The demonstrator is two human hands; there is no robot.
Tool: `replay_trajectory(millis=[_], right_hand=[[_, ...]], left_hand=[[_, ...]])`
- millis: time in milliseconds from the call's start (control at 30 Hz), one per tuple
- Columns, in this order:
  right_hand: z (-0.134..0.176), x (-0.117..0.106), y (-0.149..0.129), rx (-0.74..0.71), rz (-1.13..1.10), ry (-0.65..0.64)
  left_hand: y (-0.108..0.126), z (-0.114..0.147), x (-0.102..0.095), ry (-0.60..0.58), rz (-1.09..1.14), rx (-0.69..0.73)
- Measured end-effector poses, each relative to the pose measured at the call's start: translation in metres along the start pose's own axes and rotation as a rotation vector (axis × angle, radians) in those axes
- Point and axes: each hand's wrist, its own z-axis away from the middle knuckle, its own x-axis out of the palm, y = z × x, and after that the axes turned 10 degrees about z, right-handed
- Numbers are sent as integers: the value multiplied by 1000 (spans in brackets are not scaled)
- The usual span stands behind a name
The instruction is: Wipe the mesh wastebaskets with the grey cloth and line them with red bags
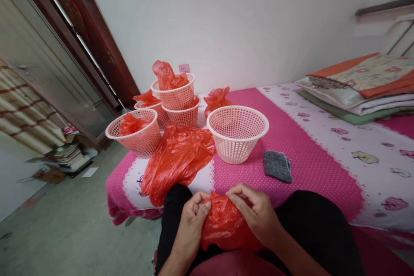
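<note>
Between my knees I hold a red plastic bag (223, 224) with both hands. My left hand (192, 220) pinches its upper left edge, thumb against fingers. At the upper right edge, my right hand (255, 211) grips the same bag; whatever is inside it cannot be seen. A pink plastic basket (237, 140) with an open mesh wall stands just beyond my hands. To its left, a large crumpled red plastic bag (181, 159) lies spread on the bed. A folded grey cloth (277, 166) rests to the right of the basket.
More pink baskets with red bags in them stand at the left, including a front one (142, 146) and a raised one (176, 95). A red bundle (216, 98) sits by the wall. Folded bedding (359, 82) is stacked on the right of the pink bedspread (310, 172).
</note>
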Motion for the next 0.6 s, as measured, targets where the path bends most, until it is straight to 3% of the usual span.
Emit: replay_trajectory(millis=[133, 300, 400, 533, 600], right_hand=[[-2, -4, 0, 73, -25, 60], [-1, -3, 4, 140, -83, 93], [-2, -4, 11, 166, -115, 134], [-6, -11, 27, 179, -126, 275], [-8, -15, 39, 205, -106, 331]], left_hand=[[5, 5, 1, -88, 36, -22], [10, 10, 7, -163, -275, -18], [10, 6, 3, -55, -279, 25], [14, -5, -8, 217, -17, 125], [18, -8, -13, 298, 104, 172]])
